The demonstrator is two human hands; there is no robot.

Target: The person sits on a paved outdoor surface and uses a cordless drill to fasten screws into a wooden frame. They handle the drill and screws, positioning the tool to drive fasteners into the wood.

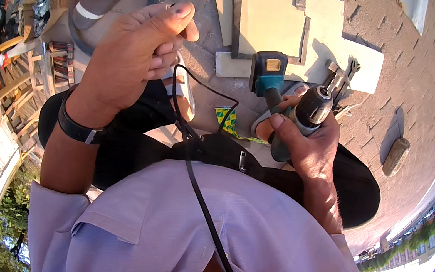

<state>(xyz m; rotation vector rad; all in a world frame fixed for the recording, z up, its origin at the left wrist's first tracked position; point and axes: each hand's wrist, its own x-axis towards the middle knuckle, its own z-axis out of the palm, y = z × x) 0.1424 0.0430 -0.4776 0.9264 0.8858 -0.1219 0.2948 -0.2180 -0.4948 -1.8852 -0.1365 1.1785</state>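
My right hand (315, 142) grips the body of a teal and black cordless drill (311, 109). Its chuck points away from me, and its battery end lies to the left of the chuck. I cannot see a bit clearly in the chuck. My left hand (149, 50) is raised on the left, fingers curled and thumb pressed against the index finger. Whatever it pinches, if anything, does not show. Just beyond the drill, several metal hand tools (343, 79) lie on tan sheets (316, 41), one apparently a wrench.
A black cable (192, 171) runs down my front and loops between my knees. By my sandals (181, 94) lies a yellow-green packet (225, 119). A stone (396, 157) rests on the brick paving at right. A dark hoop (73, 7) and wooden slats (26, 79) are at left.
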